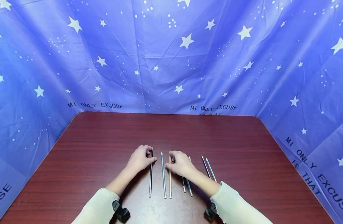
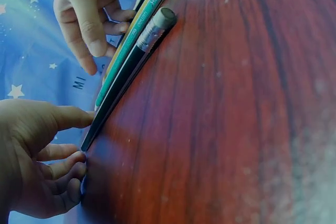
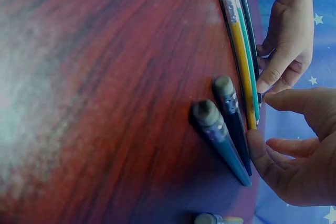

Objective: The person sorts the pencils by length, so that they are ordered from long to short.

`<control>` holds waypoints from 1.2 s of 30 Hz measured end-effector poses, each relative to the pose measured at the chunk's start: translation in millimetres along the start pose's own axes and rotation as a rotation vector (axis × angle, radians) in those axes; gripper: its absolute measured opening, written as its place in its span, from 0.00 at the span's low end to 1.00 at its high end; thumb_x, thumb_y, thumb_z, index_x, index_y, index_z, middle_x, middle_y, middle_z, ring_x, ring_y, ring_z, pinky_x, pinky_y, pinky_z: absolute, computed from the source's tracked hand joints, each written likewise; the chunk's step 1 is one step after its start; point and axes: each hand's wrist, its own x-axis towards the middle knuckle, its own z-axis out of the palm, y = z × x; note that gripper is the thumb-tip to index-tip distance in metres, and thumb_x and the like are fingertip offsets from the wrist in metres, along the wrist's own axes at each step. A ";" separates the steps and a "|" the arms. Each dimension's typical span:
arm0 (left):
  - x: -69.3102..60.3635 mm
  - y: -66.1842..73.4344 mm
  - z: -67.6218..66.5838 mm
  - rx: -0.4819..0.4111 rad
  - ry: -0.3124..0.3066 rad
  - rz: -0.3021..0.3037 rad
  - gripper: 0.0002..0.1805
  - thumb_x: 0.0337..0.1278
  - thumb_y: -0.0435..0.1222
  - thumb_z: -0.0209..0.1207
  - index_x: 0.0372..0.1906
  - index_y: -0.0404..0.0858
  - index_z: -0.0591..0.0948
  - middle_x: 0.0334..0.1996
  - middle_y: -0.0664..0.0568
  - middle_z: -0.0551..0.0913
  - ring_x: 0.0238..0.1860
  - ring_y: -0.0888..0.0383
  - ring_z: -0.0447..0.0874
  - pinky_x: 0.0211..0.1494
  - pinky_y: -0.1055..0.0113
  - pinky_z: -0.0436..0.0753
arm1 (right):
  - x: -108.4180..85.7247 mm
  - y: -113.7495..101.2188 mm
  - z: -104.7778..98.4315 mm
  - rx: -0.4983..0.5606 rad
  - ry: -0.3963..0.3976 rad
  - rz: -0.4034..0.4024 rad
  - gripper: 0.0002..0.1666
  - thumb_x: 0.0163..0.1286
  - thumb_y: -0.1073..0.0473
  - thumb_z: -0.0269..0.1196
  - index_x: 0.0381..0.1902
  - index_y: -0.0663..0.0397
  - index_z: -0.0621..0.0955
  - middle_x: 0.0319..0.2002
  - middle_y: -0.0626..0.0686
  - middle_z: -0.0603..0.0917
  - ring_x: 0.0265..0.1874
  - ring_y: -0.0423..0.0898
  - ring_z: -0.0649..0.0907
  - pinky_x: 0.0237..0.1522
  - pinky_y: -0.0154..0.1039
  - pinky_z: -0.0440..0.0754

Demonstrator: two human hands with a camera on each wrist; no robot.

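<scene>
Your left sleeve [image 1: 94, 207] and right sleeve [image 1: 240, 205] come nearest, pale and loose, entering from the bottom edge with a black wrist device [image 1: 122, 214] strapped below the left cuff and a matching device [image 1: 210, 213] below the right. Beyond them, you rest your left hand [image 1: 139, 160] about the far, pointed end of the black pencil [image 1: 151, 180], thumb and forefinger standing apart; whether they press on it cannot be told. Your right hand [image 1: 182, 163] sits likewise at the far end of the yellow pencil [image 1: 170, 183], thumb spread from the fingers, and in the right wrist view one finger appears to touch the yellow tip. Between your hands the teal pencil [image 1: 163, 177] lies on the dark red table [image 1: 171, 130], closer to the yellow one than to the black one. All three lie roughly side by side, points away from you and eraser ends toward you. Under your right wrist, a dark pencil [image 1: 184, 185] and a blue pencil [image 1: 189, 187] show their eraser ends, their upper parts covered. Past your forearm, a dark purplish pencil [image 1: 206, 168] and a light teal pencil [image 1: 211, 169] lean nearly parallel, lower ends hidden. Blue star-printed cloth [image 1: 160, 102] with black lettering hangs behind the table and along both sides.
</scene>
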 end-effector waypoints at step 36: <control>6.2 2.0 1.1 -0.278 -0.056 -0.092 0.17 0.47 0.28 0.62 0.46 0.30 0.77 0.21 0.49 0.78 0.12 0.63 0.75 0.15 0.71 0.80 | 6.2 -9.2 7.6 0.132 -0.111 0.134 0.38 0.56 0.65 0.66 0.63 0.69 0.67 0.10 0.49 0.78 0.04 0.38 0.75 0.09 0.29 0.75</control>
